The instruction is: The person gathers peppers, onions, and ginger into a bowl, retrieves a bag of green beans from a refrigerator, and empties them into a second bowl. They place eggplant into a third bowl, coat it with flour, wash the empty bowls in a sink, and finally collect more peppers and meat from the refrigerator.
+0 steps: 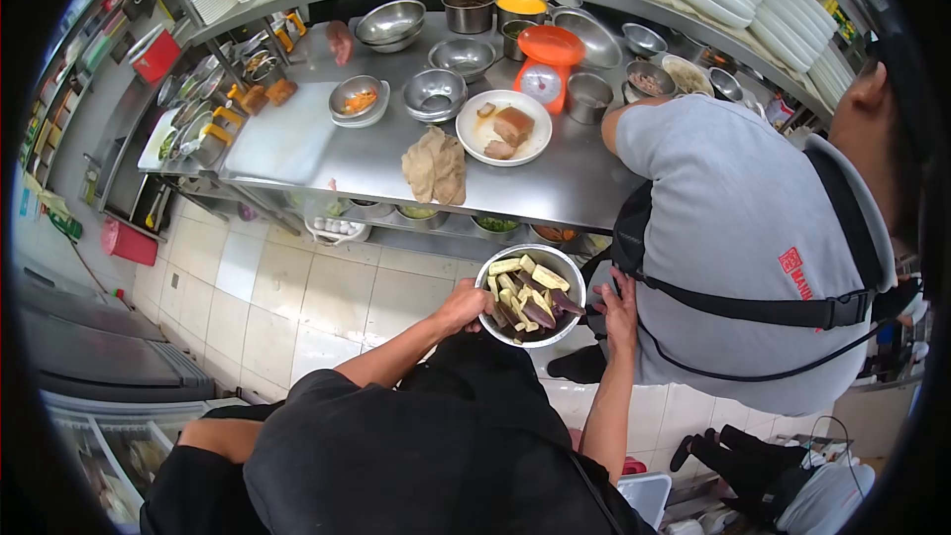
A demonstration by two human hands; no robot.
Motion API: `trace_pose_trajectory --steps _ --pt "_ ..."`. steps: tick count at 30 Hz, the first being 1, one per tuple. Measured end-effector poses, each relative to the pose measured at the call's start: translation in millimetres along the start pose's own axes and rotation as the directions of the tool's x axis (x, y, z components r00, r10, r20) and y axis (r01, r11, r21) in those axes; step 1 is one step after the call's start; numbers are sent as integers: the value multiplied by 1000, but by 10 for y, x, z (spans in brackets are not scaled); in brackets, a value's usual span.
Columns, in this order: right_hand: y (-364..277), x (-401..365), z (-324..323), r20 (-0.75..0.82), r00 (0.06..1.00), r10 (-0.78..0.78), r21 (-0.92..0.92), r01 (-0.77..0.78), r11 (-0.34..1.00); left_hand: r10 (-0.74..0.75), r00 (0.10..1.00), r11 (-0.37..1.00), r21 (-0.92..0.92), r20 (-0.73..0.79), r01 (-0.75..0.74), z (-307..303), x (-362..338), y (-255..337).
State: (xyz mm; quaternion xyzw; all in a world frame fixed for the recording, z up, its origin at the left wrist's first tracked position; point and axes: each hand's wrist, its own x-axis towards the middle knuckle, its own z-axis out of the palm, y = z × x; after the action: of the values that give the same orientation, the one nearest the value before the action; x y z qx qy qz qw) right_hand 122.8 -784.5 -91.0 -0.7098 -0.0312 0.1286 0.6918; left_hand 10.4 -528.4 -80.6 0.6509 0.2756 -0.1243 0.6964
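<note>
Evidently to keep the heaped eggplant pieces from spilling, the left hand grips the metal bowl upright in front of the desk, while the right hand is open beside it, perhaps guarding it from the co-worker near the desk.

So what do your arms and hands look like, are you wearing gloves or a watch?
No gloves: my left hand and right hand are both bare, with five-fingered human shapes. I can't see a watch or bracelet. My forearms are bare too, coming out of a plain, very dark top.
</note>
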Motion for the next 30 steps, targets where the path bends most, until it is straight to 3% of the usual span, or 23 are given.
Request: trace_pose_trajectory --steps 7,17,24,28,30 --pt "-82 133 -7 -33 995 89 73 -86 994 -4 998 1000 -7 -63 4 -38 -63 215" --pt "-132 403 24 -207 978 38 58 -26 998 -24 999 998 -64 -34 22 -141 198 579" --pt "-356 476 80 -266 957 118 140 -83 987 -30 999 996 -90 -39 26 -248 337 768" --pt "-222 359 69 -354 929 108 147 -58 987 -41 998 998 -35 52 43 -257 359 902" --pt "-269 323 73 -375 919 124 152 -71 986 3 1000 999 -53 1 -3 -259 430 930"
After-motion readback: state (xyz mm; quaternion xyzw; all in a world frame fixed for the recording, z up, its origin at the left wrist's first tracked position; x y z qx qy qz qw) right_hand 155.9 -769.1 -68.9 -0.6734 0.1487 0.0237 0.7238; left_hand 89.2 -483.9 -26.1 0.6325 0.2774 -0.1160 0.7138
